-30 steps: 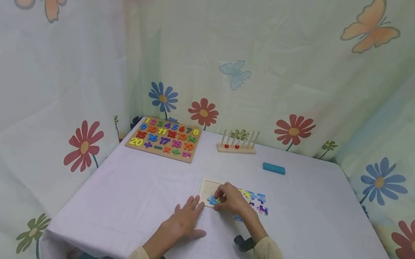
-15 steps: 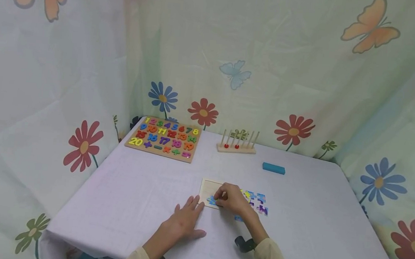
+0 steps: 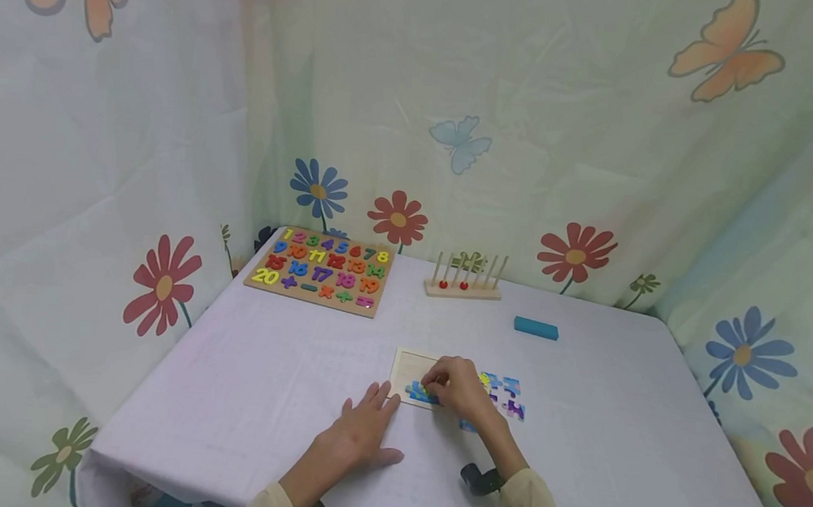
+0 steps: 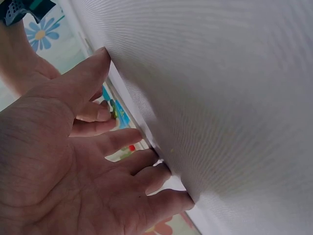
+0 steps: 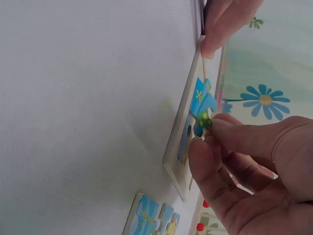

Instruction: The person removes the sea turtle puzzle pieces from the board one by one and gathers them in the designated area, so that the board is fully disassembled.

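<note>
My right hand (image 3: 461, 391) pinches a small green-and-blue jigsaw piece (image 5: 201, 123) between thumb and fingertips, over a shallow wooden puzzle tray (image 3: 411, 361). Blue jigsaw pieces (image 3: 415, 391) lie at the tray's near side, partly hidden by that hand. In the right wrist view, a blue piece with a yellow star shape (image 5: 198, 94) lies right beside the pinched one. My left hand (image 3: 358, 434) rests palm down with fingers spread, its fingertips at the tray's near left corner. The left wrist view shows its fingertips touching the white cloth.
Several loose jigsaw pieces (image 3: 515, 409) lie right of the tray, partly behind my right hand. Farther back are a colourful number board (image 3: 316, 272), a wooden peg stand (image 3: 463, 292) with red beads, and a blue bar (image 3: 536, 328). A flowered curtain (image 3: 569, 163) surrounds the table.
My right hand has shifted slightly to the right, its fingers still pinching the piece over the tray. The left hand has stayed in place.
</note>
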A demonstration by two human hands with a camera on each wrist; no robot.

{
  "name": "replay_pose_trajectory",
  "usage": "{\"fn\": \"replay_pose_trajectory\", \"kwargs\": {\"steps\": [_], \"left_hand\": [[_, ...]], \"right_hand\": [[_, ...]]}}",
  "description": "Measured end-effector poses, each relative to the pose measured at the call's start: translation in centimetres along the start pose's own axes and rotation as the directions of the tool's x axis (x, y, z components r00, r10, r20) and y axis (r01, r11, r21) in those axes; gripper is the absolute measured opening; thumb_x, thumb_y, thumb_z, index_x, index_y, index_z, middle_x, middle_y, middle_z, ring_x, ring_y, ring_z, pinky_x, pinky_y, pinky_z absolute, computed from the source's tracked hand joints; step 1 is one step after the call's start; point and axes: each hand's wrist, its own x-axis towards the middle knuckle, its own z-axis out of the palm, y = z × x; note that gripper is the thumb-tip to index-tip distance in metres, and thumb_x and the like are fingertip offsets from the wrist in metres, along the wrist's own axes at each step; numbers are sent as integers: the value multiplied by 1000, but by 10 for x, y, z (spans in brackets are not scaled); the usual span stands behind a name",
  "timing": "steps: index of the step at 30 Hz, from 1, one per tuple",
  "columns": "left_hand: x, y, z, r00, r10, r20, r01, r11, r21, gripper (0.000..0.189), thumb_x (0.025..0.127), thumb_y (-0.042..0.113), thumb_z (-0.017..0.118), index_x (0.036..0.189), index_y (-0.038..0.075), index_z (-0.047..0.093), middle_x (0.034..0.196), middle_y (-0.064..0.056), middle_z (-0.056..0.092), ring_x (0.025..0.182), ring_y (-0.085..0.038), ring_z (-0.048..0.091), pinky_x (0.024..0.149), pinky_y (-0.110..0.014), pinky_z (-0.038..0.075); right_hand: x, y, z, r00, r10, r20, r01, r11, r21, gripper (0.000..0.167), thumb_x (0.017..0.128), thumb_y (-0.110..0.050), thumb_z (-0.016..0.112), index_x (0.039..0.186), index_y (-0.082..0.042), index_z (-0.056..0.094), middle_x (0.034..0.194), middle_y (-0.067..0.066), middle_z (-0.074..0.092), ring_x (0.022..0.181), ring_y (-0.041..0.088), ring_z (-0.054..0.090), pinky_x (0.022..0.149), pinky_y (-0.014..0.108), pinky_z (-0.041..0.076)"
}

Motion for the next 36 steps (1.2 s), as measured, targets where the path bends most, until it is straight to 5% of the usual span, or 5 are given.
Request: {"fn": "replay_pose_trajectory", "kwargs": {"steps": [13, 22, 31, 36], "left_hand": [[-1, 4, -6, 999, -18, 43, 18, 1000, -3, 91, 93, 48, 84, 165, 9, 44, 176, -15, 30, 164, -35, 26, 124, -67, 32], [-20, 24, -35, 998, -29, 61, 29, 1000, -2, 86, 92, 42, 86, 161, 5, 49, 173, -18, 36, 162, -36, 31, 123, -66, 35], [-13, 12, -18, 1000, 2, 28, -3, 1000, 12, 86, 95, 46, 83, 163, 7, 46, 174, -17, 34, 162, -36, 30, 123, -66, 35], [-20, 17, -29, 999, -8, 38, 9, 1000, -16, 85, 94, 41, 85, 161, 4, 48, 173, -19, 35, 162, -37, 30, 124, -67, 34]], "right_hand": [[-1, 2, -2, 1000, -8, -20, 9, 997, 76, 15, 88, 7, 84, 96, -5, 81, 79, -3, 68, 74, 12, 58, 70, 22, 54], [-5, 4, -12, 1000, -17, -10, 18, 994, 111, 12, 93, 4, 80, 92, -7, 82, 83, -2, 75, 75, 12, 63, 66, 23, 58], [-21, 2, -35, 1000, 25, -3, -23, 969, 246, 10, 93, 9, 77, 97, -1, 80, 95, 10, 77, 86, 24, 77, 65, 32, 66], [-32, 9, -52, 1000, 23, 20, -28, 967, 255, 10, 95, 7, 77, 102, 1, 80, 99, 12, 76, 84, 25, 78, 67, 35, 67]]}}
